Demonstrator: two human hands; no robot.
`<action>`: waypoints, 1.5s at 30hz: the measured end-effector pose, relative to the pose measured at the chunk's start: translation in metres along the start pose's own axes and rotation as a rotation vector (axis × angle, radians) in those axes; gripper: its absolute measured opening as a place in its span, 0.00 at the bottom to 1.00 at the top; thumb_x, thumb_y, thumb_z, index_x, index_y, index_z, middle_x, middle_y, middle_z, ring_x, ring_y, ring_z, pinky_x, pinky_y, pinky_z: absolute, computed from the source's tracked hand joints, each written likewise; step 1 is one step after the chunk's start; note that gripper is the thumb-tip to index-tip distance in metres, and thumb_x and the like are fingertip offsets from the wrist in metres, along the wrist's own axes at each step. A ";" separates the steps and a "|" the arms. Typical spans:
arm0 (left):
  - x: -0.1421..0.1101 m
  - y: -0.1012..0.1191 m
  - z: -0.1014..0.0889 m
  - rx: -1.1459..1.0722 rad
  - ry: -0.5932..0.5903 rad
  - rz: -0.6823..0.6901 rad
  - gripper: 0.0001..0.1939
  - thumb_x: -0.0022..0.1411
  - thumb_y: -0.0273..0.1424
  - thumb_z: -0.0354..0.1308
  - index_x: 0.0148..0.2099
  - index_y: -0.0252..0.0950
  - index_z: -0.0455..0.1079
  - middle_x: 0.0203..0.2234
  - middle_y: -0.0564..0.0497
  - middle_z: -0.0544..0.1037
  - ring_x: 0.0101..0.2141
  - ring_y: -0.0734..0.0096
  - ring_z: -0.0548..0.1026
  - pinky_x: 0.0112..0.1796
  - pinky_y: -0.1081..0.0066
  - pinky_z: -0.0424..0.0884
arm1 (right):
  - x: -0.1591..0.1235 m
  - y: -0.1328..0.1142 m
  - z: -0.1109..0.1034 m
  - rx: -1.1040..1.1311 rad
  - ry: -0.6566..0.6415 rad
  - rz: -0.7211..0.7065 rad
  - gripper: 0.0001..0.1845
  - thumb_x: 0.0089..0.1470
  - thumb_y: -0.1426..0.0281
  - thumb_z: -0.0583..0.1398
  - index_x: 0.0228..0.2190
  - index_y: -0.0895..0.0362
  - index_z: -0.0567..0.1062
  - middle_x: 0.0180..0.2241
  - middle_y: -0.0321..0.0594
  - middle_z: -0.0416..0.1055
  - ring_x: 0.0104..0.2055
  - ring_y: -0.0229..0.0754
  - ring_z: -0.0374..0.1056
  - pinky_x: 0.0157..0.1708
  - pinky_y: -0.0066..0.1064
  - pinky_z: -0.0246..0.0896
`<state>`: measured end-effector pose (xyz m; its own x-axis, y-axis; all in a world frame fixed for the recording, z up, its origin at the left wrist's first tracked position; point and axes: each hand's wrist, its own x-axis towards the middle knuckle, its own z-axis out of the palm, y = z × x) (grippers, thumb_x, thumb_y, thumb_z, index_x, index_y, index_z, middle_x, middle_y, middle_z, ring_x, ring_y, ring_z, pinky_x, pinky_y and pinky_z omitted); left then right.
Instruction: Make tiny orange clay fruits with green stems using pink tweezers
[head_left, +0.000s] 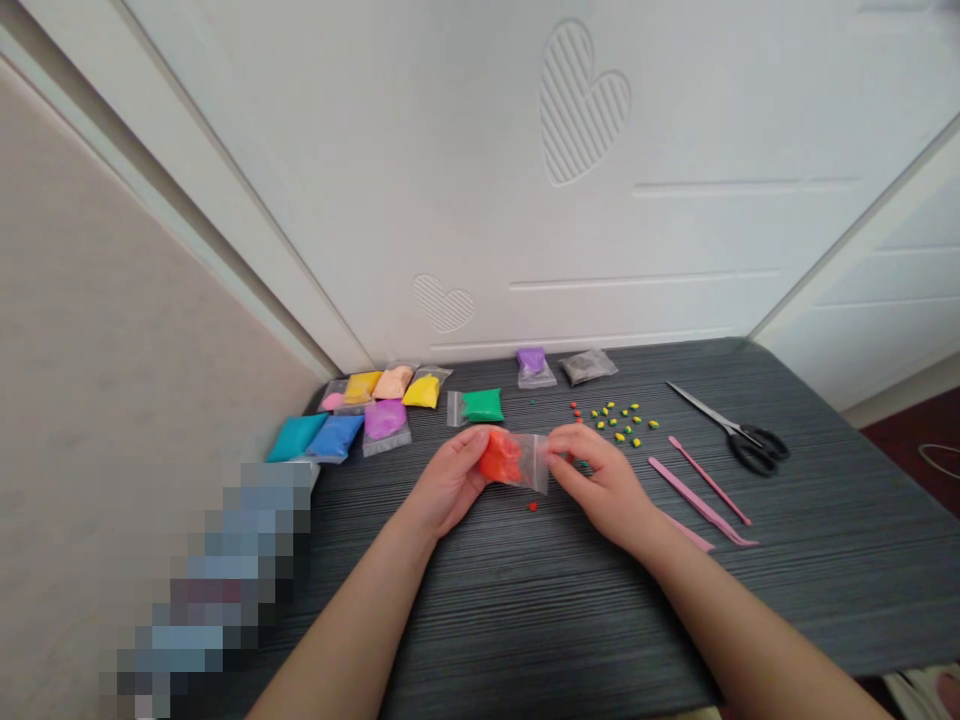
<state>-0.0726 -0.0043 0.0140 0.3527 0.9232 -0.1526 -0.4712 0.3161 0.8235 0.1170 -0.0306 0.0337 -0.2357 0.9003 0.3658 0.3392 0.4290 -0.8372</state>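
Observation:
A clear zip bag of orange-red modelling clay is held above the dark table between both hands. My left hand is closed around the filled end of the bag. My right hand pinches the clear zip edge at the other end, thumb and fingers together. Just below the bag lies a small red piece of clay on the table. Beyond my right hand are several small yellow-and-green clay pieces and a few tiny red bits. A green bit shows partly behind my right fingers.
Bags of clay stand at the back left, among them green, yellow, purple and blue. A violet bag and a grey bag lie near the white panel. Scissors and pink tools are on the right.

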 end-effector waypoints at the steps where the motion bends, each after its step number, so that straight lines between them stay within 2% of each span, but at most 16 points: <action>1: 0.000 0.000 0.000 0.005 0.001 -0.004 0.10 0.56 0.33 0.54 0.37 0.31 0.70 0.31 0.47 0.75 0.31 0.71 0.72 0.36 0.70 0.68 | 0.000 -0.001 0.000 -0.009 -0.012 -0.007 0.07 0.52 0.72 0.55 0.32 0.54 0.72 0.36 0.39 0.68 0.40 0.38 0.63 0.43 0.32 0.57; 7: 0.000 0.000 0.002 0.022 0.008 -0.005 0.09 0.56 0.33 0.55 0.34 0.32 0.70 0.26 0.49 0.74 0.27 0.75 0.70 0.32 0.74 0.66 | -0.002 -0.002 0.001 0.095 -0.077 0.168 0.09 0.53 0.68 0.54 0.37 0.54 0.70 0.35 0.36 0.71 0.37 0.37 0.65 0.40 0.31 0.59; 13: 0.000 0.000 0.002 0.011 -0.001 -0.009 0.09 0.55 0.34 0.56 0.33 0.32 0.70 0.26 0.50 0.74 0.26 0.75 0.70 0.32 0.74 0.66 | 0.000 0.001 0.002 0.296 -0.157 0.288 0.12 0.51 0.65 0.55 0.36 0.56 0.72 0.35 0.38 0.72 0.37 0.38 0.67 0.40 0.32 0.60; 19: -0.001 -0.001 0.002 0.034 -0.008 -0.021 0.09 0.56 0.33 0.55 0.33 0.31 0.70 0.25 0.50 0.73 0.27 0.76 0.69 0.32 0.74 0.66 | 0.001 0.004 0.003 0.308 -0.155 0.286 0.08 0.51 0.69 0.54 0.31 0.57 0.71 0.30 0.36 0.70 0.33 0.36 0.65 0.37 0.30 0.60; 24: -0.001 -0.001 0.004 0.065 -0.010 0.002 0.09 0.55 0.34 0.56 0.33 0.32 0.70 0.25 0.50 0.73 0.26 0.75 0.70 0.31 0.75 0.66 | 0.000 0.005 0.006 0.313 -0.168 0.283 0.05 0.48 0.70 0.56 0.30 0.57 0.69 0.30 0.35 0.69 0.32 0.35 0.64 0.36 0.29 0.60; 28: -0.001 -0.003 0.004 0.057 -0.044 0.018 0.09 0.52 0.32 0.59 0.34 0.32 0.70 0.27 0.49 0.75 0.27 0.75 0.71 0.33 0.74 0.66 | 0.000 0.008 0.008 0.318 -0.129 0.298 0.06 0.48 0.68 0.57 0.27 0.58 0.67 0.26 0.33 0.66 0.28 0.34 0.62 0.32 0.28 0.59; 32: -0.002 -0.005 0.007 0.068 -0.069 0.012 0.10 0.48 0.27 0.62 0.36 0.32 0.70 0.29 0.50 0.76 0.30 0.74 0.72 0.37 0.72 0.67 | 0.000 0.013 0.010 0.328 -0.053 0.307 0.07 0.48 0.67 0.57 0.28 0.57 0.66 0.25 0.33 0.66 0.27 0.33 0.62 0.30 0.28 0.59; 37: -0.002 -0.004 0.008 0.081 -0.043 0.058 0.08 0.50 0.24 0.60 0.36 0.32 0.70 0.30 0.50 0.77 0.30 0.74 0.73 0.38 0.71 0.67 | 0.000 0.013 0.009 0.266 0.014 0.255 0.06 0.49 0.67 0.56 0.30 0.56 0.64 0.25 0.32 0.66 0.27 0.33 0.63 0.28 0.27 0.58; 41: -0.001 -0.002 0.006 0.087 -0.010 0.069 0.09 0.49 0.25 0.61 0.37 0.32 0.70 0.31 0.49 0.77 0.31 0.73 0.73 0.39 0.70 0.68 | -0.002 0.007 0.002 0.011 0.047 0.024 0.01 0.50 0.71 0.55 0.29 0.55 0.67 0.29 0.34 0.68 0.32 0.35 0.64 0.35 0.29 0.60; 43: -0.001 -0.001 0.006 0.088 -0.005 0.076 0.10 0.49 0.26 0.61 0.37 0.32 0.70 0.31 0.49 0.77 0.31 0.73 0.73 0.39 0.70 0.68 | -0.003 0.004 -0.001 -0.094 0.027 -0.088 0.04 0.51 0.74 0.55 0.29 0.55 0.69 0.33 0.36 0.69 0.37 0.36 0.65 0.40 0.31 0.59; 45: -0.002 -0.001 0.006 0.083 -0.018 0.080 0.11 0.50 0.25 0.60 0.39 0.32 0.70 0.32 0.49 0.76 0.32 0.73 0.73 0.39 0.70 0.68 | -0.003 0.003 -0.002 -0.128 0.007 -0.136 0.06 0.51 0.74 0.55 0.32 0.54 0.71 0.36 0.38 0.70 0.40 0.37 0.65 0.44 0.32 0.58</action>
<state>-0.0681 -0.0074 0.0163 0.3317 0.9404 -0.0756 -0.4301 0.2220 0.8751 0.1210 -0.0323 0.0311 -0.2811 0.8339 0.4750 0.4182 0.5519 -0.7215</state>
